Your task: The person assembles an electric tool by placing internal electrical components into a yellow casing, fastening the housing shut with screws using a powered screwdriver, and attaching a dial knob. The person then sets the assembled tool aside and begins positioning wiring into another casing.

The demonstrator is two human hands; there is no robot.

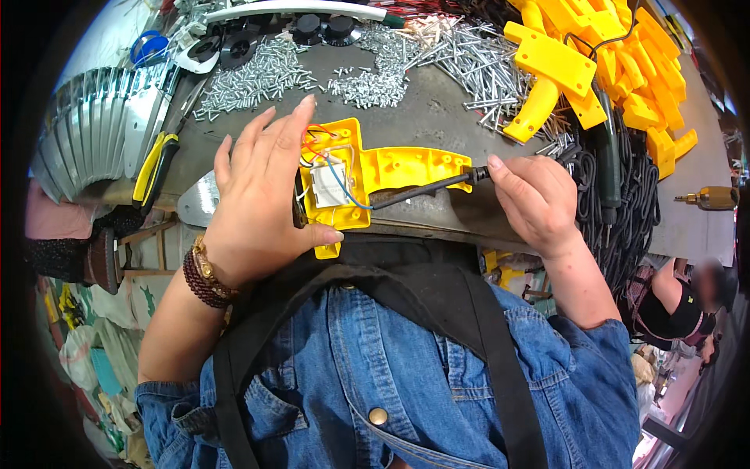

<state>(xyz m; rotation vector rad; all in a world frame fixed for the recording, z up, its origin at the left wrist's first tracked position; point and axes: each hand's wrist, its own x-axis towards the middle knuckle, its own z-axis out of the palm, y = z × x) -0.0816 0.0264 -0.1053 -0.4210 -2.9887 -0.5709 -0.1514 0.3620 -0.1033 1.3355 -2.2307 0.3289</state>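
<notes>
A yellow plastic tool housing half (406, 166) lies open side up at the table's near edge, its handle toward the right. Inside its wide end sit a white block (329, 187) and thin red, blue and white wires. My left hand (266, 184) spans that wide end, thumb at the near side and fingers at the far side, gripping it. A black power cord (426, 189) runs from the blue wire along the handle to its end. My right hand (539, 199) pinches the cord's thick sleeve beside the handle tip; the fingers partly hide it.
Piles of short screws (254, 78) and long screws (484, 66) lie at the back. Yellow housings (555, 62) heap at far right, near a dark electric screwdriver (608, 156) and bundled black cords (637, 195). Yellow-black pliers (152, 172) and metal blades (86, 133) are left. Another person (680, 301) is at right.
</notes>
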